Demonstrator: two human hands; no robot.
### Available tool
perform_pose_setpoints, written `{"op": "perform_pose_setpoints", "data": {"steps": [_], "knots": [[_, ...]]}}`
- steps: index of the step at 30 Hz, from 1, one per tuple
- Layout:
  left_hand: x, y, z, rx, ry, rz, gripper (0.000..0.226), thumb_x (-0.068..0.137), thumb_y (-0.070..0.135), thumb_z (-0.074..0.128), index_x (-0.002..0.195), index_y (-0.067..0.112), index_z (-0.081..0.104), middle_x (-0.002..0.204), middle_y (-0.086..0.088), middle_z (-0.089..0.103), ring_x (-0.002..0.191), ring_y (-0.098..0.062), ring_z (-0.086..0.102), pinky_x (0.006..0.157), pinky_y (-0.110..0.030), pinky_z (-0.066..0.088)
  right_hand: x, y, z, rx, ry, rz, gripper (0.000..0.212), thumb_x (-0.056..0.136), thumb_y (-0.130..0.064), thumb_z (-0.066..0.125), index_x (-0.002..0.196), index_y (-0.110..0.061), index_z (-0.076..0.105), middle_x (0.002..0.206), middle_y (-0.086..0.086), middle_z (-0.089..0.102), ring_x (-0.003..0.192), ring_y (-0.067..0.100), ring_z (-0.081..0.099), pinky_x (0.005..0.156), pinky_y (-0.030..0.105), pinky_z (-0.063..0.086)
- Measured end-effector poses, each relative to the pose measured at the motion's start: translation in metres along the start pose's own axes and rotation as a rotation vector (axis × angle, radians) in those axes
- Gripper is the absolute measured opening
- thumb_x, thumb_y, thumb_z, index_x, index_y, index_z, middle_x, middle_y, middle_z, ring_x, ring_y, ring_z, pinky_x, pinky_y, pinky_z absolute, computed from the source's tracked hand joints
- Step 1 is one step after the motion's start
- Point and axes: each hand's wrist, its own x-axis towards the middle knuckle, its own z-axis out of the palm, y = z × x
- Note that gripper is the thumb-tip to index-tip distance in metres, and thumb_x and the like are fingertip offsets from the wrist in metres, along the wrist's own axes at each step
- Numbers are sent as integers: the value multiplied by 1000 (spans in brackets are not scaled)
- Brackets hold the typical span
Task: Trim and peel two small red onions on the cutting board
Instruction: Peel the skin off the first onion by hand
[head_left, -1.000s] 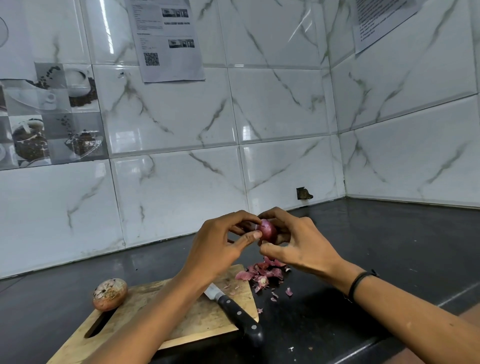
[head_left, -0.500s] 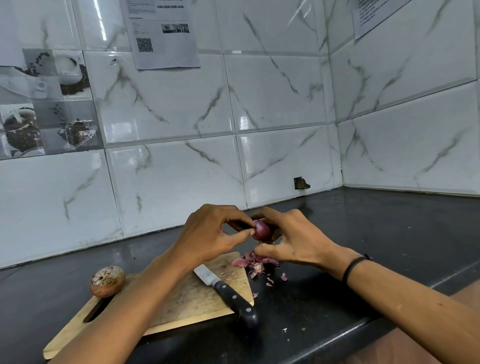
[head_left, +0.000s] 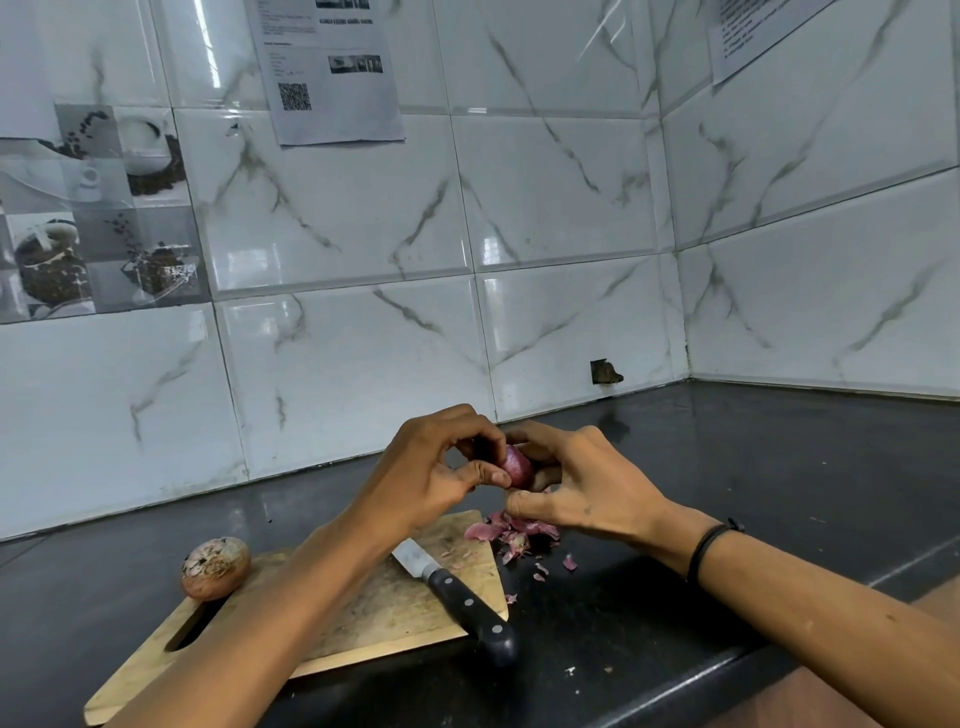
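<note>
Both hands held a small, glossy purple-red onion (head_left: 517, 465) in the air above the far right corner of the pale wooden cutting board (head_left: 363, 618). The left hand (head_left: 431, 473) pinched it between thumb and curled fingers, and the right hand (head_left: 587, 488) cupped it from the other side with its fingers bent round it. A thin black band (head_left: 711, 545) circled the right wrist.

A second onion in dry brown skin (head_left: 214, 567) sat on the board's left corner, beside the handle slot. A steel knife with a black riveted handle (head_left: 457, 597) lay across the board, its handle end overhanging onto the black counter (head_left: 727, 467). Pink peel scraps (head_left: 511, 530) lay heaped at the board's corner, under the hands.

A printed sheet bearing a QR code (head_left: 327, 67) hung on the marble-patterned wall tiles, its text too small to read. Another printed sheet (head_left: 753, 36) at the upper right was also illegible.
</note>
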Motion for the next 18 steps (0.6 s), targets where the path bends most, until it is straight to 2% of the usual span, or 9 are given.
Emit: {"op": "perform_pose_setpoints", "data": {"steps": [2,4,7,10,13,16,18], "knots": [[-1,-2,1,17,-16,4,19,81,4,80,94,17,75,87,16,64,84,-2,64,64,-7,43,0,0,0,0,-1,-6,51,77,-30,75,125,-20,62,87,8,76,68,26,68,70,45,57],[-2,-3,2,30,-36,12,22,85,-1,73,95,18,73,90,16,59,87,-4,63,69,-16,52,0,-1,-1,11,8,5,55,77,-28,75,129,-20,61,90,8,76,69,25,70,71,42,59],[-2,-2,3,-38,-8,-25,17,86,2,74,90,18,71,91,11,62,89,-7,64,70,-31,61,1,-1,-3,20,31,20,53,79,-19,78,129,-18,62,85,8,76,60,14,67,65,29,59],[-2,1,3,-127,30,-53,15,85,9,77,86,21,70,91,7,64,92,-9,66,68,-28,61,0,-3,-3,45,70,50,47,79,-16,77,125,-18,64,72,1,73,55,5,60,62,20,51],[-1,2,4,-186,50,-75,13,86,6,75,86,19,70,92,6,62,93,-9,65,68,-22,59,-1,-5,-4,106,100,64,41,81,-17,77,120,-19,65,75,-6,73,54,6,58,62,25,54],[0,3,6,-203,65,-92,13,87,7,75,86,19,70,91,8,63,93,-9,65,66,-21,57,0,-3,-5,137,125,73,41,84,-21,79,122,-20,64,94,-4,77,68,7,70,79,35,61],[1,2,6,-238,66,-122,12,87,10,76,86,20,70,88,11,66,90,-9,68,65,-22,57,-1,-2,-6,164,124,87,39,86,-21,78,122,-19,64,97,-1,77,79,13,75,83,39,61]]}}
